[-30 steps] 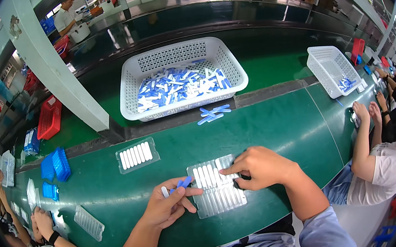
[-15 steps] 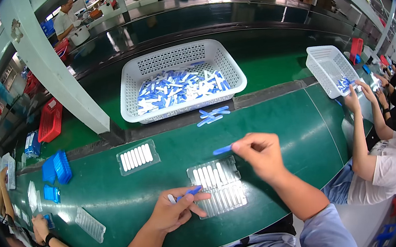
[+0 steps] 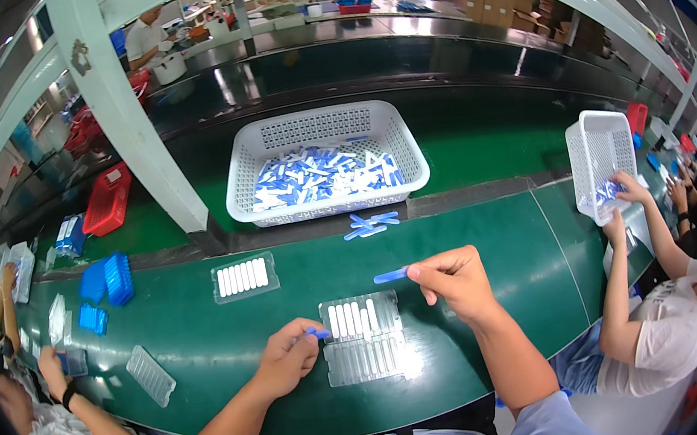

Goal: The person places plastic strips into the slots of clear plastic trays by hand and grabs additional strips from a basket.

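Note:
My right hand pinches one end of a flat blue stick, which points left above the table. Lower and to the left, my left hand is closed around a blue stick whose end pokes out by the thumb; the rest is hidden by the fingers. Between and below the hands lies a clear plastic tray with slots. Several white sticks fill part of its upper half, one sitting lower than the others. The slots of the lower half hold no sticks.
A second clear tray holds a row of white sticks. Loose blue sticks lie before a white basket of blue and white sticks. Blue trays and a clear tray are left. Co-workers sit both sides; one grips a basket.
My left fingers have curled in, and the white piece seen there is now out of sight. My right hand keeps its blue stick. The right co-worker's basket is tipped up. The view has shifted.

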Tool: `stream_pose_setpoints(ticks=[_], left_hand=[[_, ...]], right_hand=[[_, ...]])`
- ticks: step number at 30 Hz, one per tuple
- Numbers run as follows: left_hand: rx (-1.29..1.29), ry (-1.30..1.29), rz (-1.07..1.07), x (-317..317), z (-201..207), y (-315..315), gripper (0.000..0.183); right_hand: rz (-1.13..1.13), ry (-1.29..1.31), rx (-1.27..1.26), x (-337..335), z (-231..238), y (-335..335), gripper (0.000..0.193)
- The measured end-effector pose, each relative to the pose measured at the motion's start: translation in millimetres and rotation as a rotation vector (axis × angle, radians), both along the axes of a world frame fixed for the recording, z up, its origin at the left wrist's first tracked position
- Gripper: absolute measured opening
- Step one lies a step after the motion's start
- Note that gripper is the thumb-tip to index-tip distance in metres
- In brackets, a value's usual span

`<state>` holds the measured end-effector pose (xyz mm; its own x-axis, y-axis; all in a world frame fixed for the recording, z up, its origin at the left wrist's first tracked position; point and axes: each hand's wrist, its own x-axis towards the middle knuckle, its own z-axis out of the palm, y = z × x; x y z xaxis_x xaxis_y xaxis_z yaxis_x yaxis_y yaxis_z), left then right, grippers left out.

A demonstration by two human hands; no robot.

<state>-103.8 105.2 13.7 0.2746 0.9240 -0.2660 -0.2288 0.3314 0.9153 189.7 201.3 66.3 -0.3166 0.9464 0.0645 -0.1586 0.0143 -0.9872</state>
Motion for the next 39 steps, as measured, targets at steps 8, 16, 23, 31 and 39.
stream_pose_setpoints(ticks=[8, 16, 23, 31, 39], left_hand=[[0.587, 0.979, -0.332, 47.1, 53.5, 2.6, 0.032], [0.661, 1.328, -0.291, 59.3, 48.5, 10.2, 0.045], [0.532, 1.285, -0.456, 61.7, 61.4, 12.3, 0.048], [0.099, 0.131, -0.050, 28.6, 35.4, 25.3, 0.032], [-0.086, -0.121, -0.143, 33.1, 12.7, 19.9, 0.035]], right_hand=[[-0.008, 0.052, 0.035, 1.8, -14.3, 3.0, 0.011], [-0.025, 0.052, -0.001, 0.8, -22.5, 9.1, 0.011], [0.104, -0.684, 0.920, 4.7, -28.8, 12.1, 0.014], [0.398, -1.010, 0.648, 3.4, -9.0, -9.4, 0.030], [0.162, -0.375, 0.514, -19.5, -16.2, -11.4, 0.020]])
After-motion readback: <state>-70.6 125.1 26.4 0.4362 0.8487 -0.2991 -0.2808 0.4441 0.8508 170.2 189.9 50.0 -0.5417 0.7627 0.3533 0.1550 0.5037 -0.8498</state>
